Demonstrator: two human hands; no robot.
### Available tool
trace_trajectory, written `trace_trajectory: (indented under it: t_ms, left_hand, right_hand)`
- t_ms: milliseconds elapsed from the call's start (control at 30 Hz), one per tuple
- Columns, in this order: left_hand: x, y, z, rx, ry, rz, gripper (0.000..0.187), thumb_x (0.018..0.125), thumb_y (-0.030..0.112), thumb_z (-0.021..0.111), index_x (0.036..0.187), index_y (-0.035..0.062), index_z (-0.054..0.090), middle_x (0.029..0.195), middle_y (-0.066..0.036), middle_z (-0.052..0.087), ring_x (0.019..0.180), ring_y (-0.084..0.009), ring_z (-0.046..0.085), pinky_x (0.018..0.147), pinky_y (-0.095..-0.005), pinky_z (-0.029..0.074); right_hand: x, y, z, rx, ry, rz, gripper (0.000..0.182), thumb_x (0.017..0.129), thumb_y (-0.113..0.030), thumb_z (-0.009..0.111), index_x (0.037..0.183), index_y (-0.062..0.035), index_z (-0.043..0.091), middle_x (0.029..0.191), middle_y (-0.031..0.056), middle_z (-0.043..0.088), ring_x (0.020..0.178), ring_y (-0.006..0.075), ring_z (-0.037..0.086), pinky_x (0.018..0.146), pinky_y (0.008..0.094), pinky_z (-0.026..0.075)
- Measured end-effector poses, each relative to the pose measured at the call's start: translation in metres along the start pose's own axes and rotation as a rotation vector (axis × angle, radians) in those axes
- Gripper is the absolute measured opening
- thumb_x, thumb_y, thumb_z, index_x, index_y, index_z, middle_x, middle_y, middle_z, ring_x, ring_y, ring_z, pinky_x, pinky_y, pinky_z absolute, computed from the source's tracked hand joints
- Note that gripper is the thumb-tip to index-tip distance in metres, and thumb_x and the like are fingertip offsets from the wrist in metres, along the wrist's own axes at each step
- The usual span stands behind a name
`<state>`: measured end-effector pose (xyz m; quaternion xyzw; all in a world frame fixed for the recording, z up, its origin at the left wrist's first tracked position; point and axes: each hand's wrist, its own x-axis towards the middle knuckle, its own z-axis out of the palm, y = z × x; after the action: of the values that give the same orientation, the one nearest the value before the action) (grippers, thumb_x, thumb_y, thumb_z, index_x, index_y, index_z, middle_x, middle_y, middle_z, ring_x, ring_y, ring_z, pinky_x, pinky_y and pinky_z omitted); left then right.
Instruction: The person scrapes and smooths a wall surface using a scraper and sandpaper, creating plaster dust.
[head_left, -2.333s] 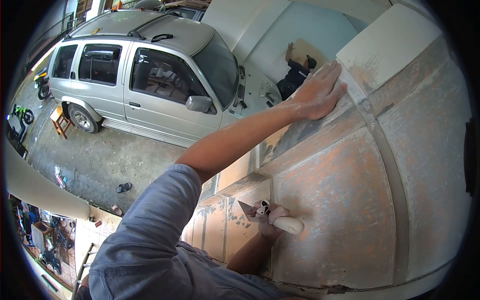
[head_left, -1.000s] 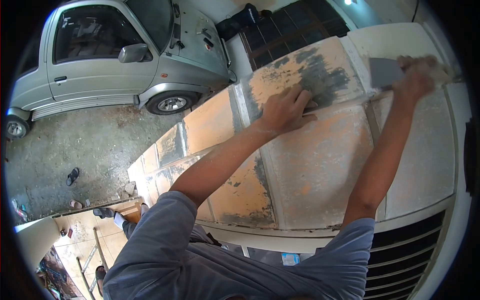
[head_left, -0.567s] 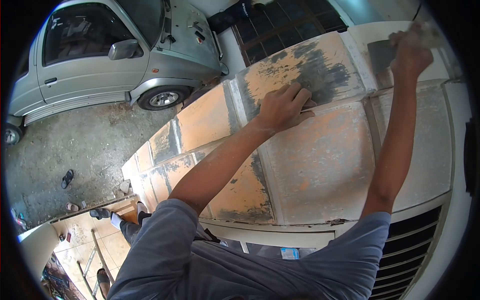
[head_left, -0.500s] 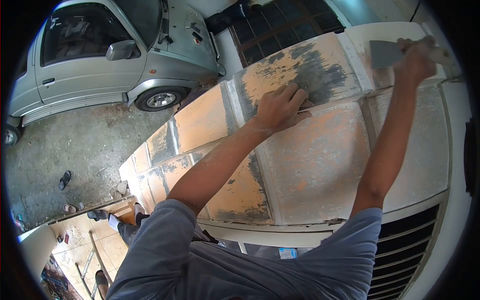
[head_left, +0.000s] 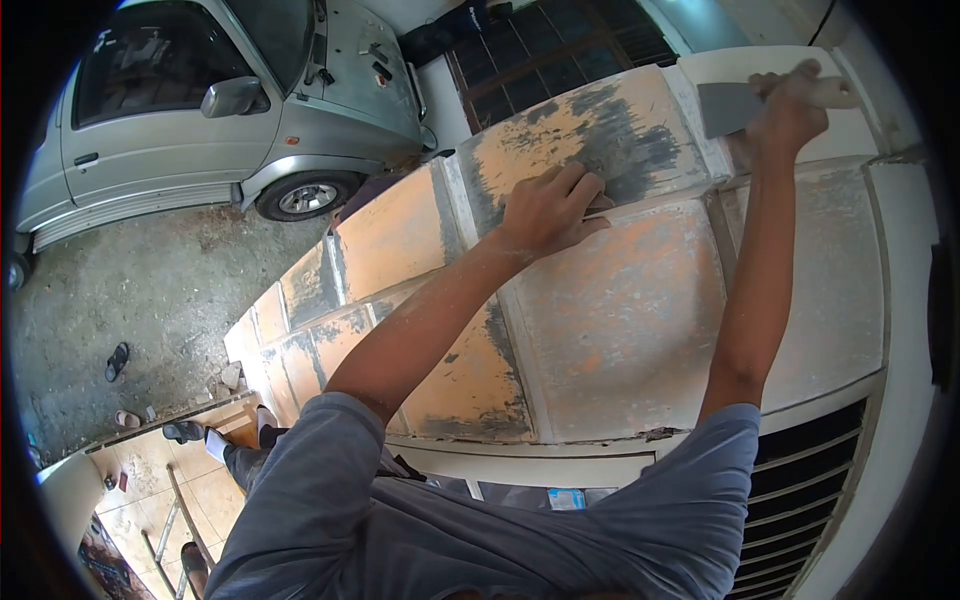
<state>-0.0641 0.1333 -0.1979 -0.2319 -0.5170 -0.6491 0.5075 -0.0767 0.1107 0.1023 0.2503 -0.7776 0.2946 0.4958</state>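
My right hand [head_left: 790, 112] is closed around the pale handle of a wide-bladed scraper [head_left: 728, 108] at the upper right. Its flat grey blade points left, over the joint beside a pale panel. My left hand [head_left: 552, 210] rests on the panelled surface [head_left: 620, 310], near the ridge between two rows of panels. Its fingers are curled, and what lies beneath the fingertips is hidden. Above this hand, an orange panel [head_left: 520, 145] has patchy dark grey areas. The panels below it look pale and worn, with faint orange showing through.
A silver car [head_left: 170, 170] stands on the concrete floor at the upper left. Below are a metal ladder-like frame [head_left: 175, 510] and another person's leg [head_left: 245, 465]. A slatted opening [head_left: 810, 480] lies at the lower right, and a dark grid window [head_left: 560, 75] at the top.
My right hand and the scraper have moved left, bringing the blade nearer the joint. My left hand stays at about the same place on the panels. The whole view has shifted slightly.
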Motion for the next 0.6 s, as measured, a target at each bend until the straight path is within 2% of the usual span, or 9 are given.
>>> trace_trajectory:
  t_ms: [67, 133, 200, 267, 333, 400, 467, 533, 600]
  left_hand:
    - [0.002, -0.001, 0.0, 0.011, 0.009, 0.003, 0.046, 0.061, 0.036, 0.084, 0.088, 0.0122, 0.056, 0.079, 0.0, 0.054, 0.067, -0.0171, 0.06, 0.05, -0.0296, 0.051]
    - [0.001, 0.0, -0.001, 0.011, 0.008, 0.001, 0.046, 0.061, 0.036, 0.084, 0.088, 0.0122, 0.056, 0.079, 0.0, 0.054, 0.067, -0.0169, 0.061, 0.05, -0.0295, 0.051]
    - [0.0, 0.001, -0.001, 0.009, -0.002, -0.013, 0.046, 0.06, 0.037, 0.083, 0.088, 0.0125, 0.056, 0.079, 0.0, 0.054, 0.069, -0.0168, 0.061, 0.05, -0.0298, 0.051]
    - [0.001, 0.002, -0.002, 0.014, 0.002, -0.016, 0.046, 0.06, 0.036, 0.083, 0.088, 0.0125, 0.056, 0.08, 0.0, 0.054, 0.069, -0.017, 0.061, 0.051, -0.03, 0.051]
    - [0.001, 0.0, -0.002, 0.008, -0.004, -0.014, 0.045, 0.061, 0.036, 0.083, 0.088, 0.0126, 0.056, 0.08, 0.0, 0.054, 0.07, -0.0172, 0.061, 0.051, -0.0302, 0.051]
    - [0.0, 0.001, 0.0, -0.002, -0.004, -0.02, 0.045, 0.06, 0.035, 0.083, 0.088, 0.013, 0.056, 0.081, 0.0, 0.055, 0.071, -0.0178, 0.062, 0.052, -0.0305, 0.052]
    - [0.0, 0.002, -0.002, 0.0, -0.004, -0.021, 0.045, 0.06, 0.035, 0.083, 0.088, 0.0131, 0.056, 0.081, 0.0, 0.055, 0.071, -0.0179, 0.062, 0.052, -0.0304, 0.052]
    - [0.0, 0.001, -0.002, -0.004, -0.009, -0.017, 0.045, 0.06, 0.035, 0.083, 0.088, 0.0133, 0.056, 0.081, -0.001, 0.055, 0.071, -0.018, 0.062, 0.052, -0.0304, 0.052]
    - [0.0, 0.001, -0.001, 0.001, -0.012, -0.03, 0.046, 0.059, 0.036, 0.083, 0.088, 0.0137, 0.056, 0.08, 0.0, 0.054, 0.071, -0.018, 0.062, 0.052, -0.0303, 0.051]
  right_hand:
    - [-0.002, 0.003, 0.009, -0.083, -0.069, -0.001, 0.031, 0.094, -0.026, 0.059, 0.084, 0.0023, 0.052, 0.059, 0.007, 0.051, 0.052, 0.0159, 0.048, 0.049, 0.0331, 0.045]
    - [0.006, -0.005, 0.01, -0.091, 0.098, 0.015, 0.031, 0.095, -0.027, 0.058, 0.084, 0.0021, 0.052, 0.058, 0.0065, 0.05, 0.052, 0.0164, 0.048, 0.05, 0.0332, 0.046]
    - [0.004, -0.008, 0.005, 0.123, 0.129, 0.02, 0.033, 0.097, -0.024, 0.054, 0.078, 0.0022, 0.05, 0.054, 0.008, 0.051, 0.047, 0.0155, 0.05, 0.049, 0.0312, 0.048]
    - [-0.007, 0.009, 0.009, -0.131, -0.095, -0.038, 0.035, 0.098, -0.027, 0.053, 0.078, 0.0019, 0.05, 0.052, 0.0075, 0.048, 0.046, 0.0155, 0.047, 0.049, 0.0335, 0.049]
    - [-0.006, -0.011, 0.015, -0.211, -0.055, -0.034, 0.037, 0.098, -0.028, 0.052, 0.074, 0.0008, 0.048, 0.051, 0.0069, 0.046, 0.046, 0.0156, 0.047, 0.049, 0.0348, 0.049]
    - [0.01, -0.019, 0.002, 0.115, 0.227, 0.063, 0.042, 0.097, -0.032, 0.054, 0.07, 0.0, 0.05, 0.05, 0.0088, 0.05, 0.047, 0.017, 0.052, 0.052, 0.0348, 0.048]
    - [-0.001, -0.006, 0.008, -0.096, 0.222, 0.133, 0.04, 0.097, -0.033, 0.054, 0.078, 0.0027, 0.053, 0.057, 0.0084, 0.05, 0.051, 0.0171, 0.049, 0.054, 0.0334, 0.047]
    - [-0.004, -0.002, 0.01, -0.215, -0.096, -0.048, 0.048, 0.096, -0.035, 0.055, 0.063, 0.0001, 0.052, 0.05, 0.0103, 0.051, 0.047, 0.0191, 0.053, 0.054, 0.0339, 0.049]
    - [0.002, -0.006, 0.005, -0.243, 0.064, -0.012, 0.044, 0.095, -0.031, 0.057, 0.068, 0.0031, 0.054, 0.051, 0.0092, 0.05, 0.047, 0.0182, 0.053, 0.054, 0.0349, 0.051]
